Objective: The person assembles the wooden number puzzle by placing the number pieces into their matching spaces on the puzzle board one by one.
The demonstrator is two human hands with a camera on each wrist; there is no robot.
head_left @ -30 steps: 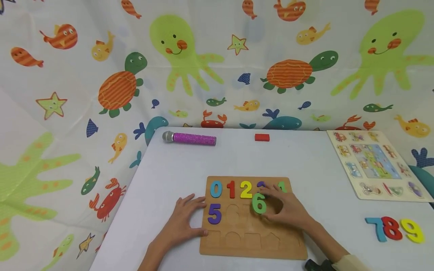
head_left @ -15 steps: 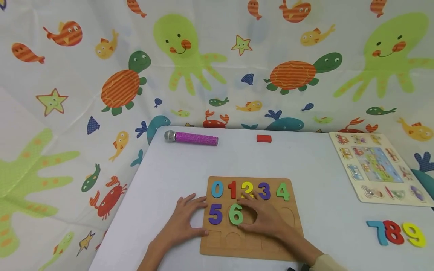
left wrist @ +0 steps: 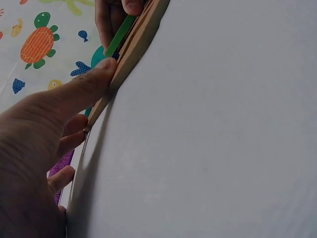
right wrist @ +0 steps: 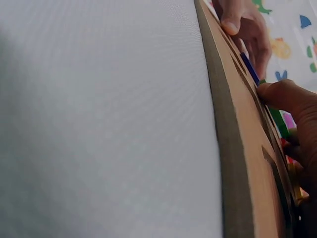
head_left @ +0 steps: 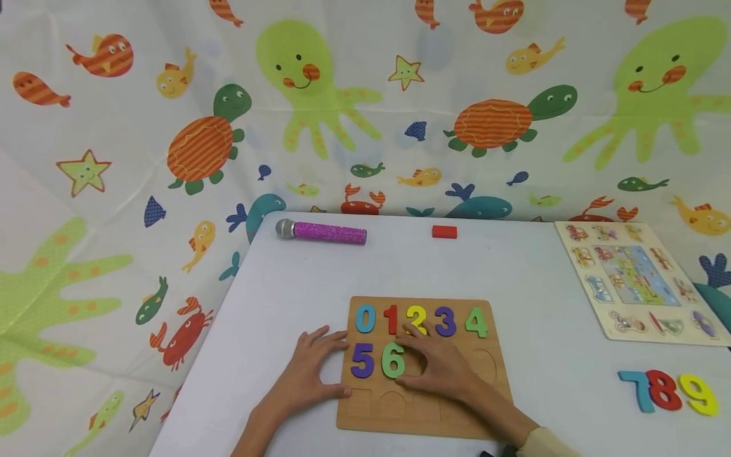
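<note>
A wooden number puzzle board (head_left: 365, 420) lies on the white table, with 0 to 4 along its top row and a purple 5 (head_left: 357, 370) starting the second. My left hand (head_left: 305, 368) touches the board's left edge, fingers spread and thumb lower down. Between the thumb and fingers of my right hand (head_left: 442, 368) is a green number 6 (head_left: 386, 360), pinched at its right side. It is at the slot right of the 5; whether it is fully seated I cannot tell. In the right wrist view the thumb touches the green piece (right wrist: 280, 123).
A blue 7 (head_left: 643, 392), red 8 (head_left: 662, 390) and yellow 9 (head_left: 705, 400) lie right of the board. Behind them is a picture puzzle (head_left: 619, 327). A purple microphone (head_left: 328, 233) and a red block (head_left: 444, 232) lie near the back edge, before a patterned curtain (head_left: 354, 70).
My right hand has carried the green 6 leftward from below the 3 to the slot beside the 5, shifting slightly left in the last half second. My left hand has stayed put.
</note>
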